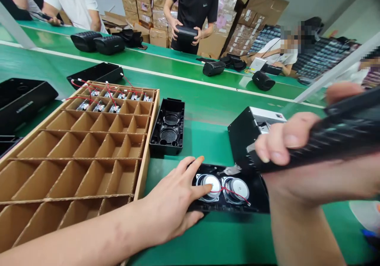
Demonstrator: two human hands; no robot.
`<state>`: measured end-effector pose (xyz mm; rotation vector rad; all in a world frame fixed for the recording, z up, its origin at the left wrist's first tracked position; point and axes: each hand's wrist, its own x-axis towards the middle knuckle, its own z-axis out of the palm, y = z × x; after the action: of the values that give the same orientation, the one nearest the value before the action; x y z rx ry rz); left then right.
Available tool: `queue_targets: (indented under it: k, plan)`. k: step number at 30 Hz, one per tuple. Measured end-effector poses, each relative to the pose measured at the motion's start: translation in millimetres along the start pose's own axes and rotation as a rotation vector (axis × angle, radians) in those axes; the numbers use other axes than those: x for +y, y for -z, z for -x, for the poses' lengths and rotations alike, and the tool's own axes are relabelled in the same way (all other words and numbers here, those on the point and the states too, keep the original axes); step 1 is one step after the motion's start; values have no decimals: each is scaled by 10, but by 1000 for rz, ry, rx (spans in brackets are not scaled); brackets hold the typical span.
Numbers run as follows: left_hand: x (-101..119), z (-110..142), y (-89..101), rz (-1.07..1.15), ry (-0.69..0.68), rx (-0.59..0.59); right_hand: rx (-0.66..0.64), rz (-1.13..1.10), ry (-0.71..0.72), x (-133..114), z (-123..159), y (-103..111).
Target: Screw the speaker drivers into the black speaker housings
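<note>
A black speaker housing [258, 200] lies on the green work surface, its inside facing up. Two round speaker drivers [240, 190] sit in it, joined by a red wire. Spread across its left end, my left hand [178, 196] grips the housing, with the thumb at the near edge and a finger resting on the left driver. My right hand [285, 139] is wrapped around a black, ribbed electric screwdriver [341, 131]. Its shiny tip points down at the far edge of the housing between the drivers; whether it touches a screw I cannot tell.
At left stands a divided cardboard tray [145, 147] with several wired drivers in its far cells. Beside it lies another black housing [168, 125]. A black-and-white box-shaped device [242, 135] stands behind my right hand. Several people work across the green conveyor [190, 84].
</note>
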<state>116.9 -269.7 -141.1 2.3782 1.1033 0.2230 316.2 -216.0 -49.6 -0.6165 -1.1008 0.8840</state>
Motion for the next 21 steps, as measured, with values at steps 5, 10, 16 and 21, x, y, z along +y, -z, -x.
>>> queue_targets:
  k: [5, 10, 16, 21]
  plan:
    - [39, 2, -9, 31, 87, -39, -146, -120, -39, 472, 167, -310]
    - [11, -22, 8, 24, 86, -64, -181, -99, -54, 654, 238, -307]
    - [-99, -10, -153, 15, 9, 90, -209, -77, -91, 729, 245, -272]
    - [-61, -2, -104, 13, 2, 115, -236, -52, -134, 763, 265, -227]
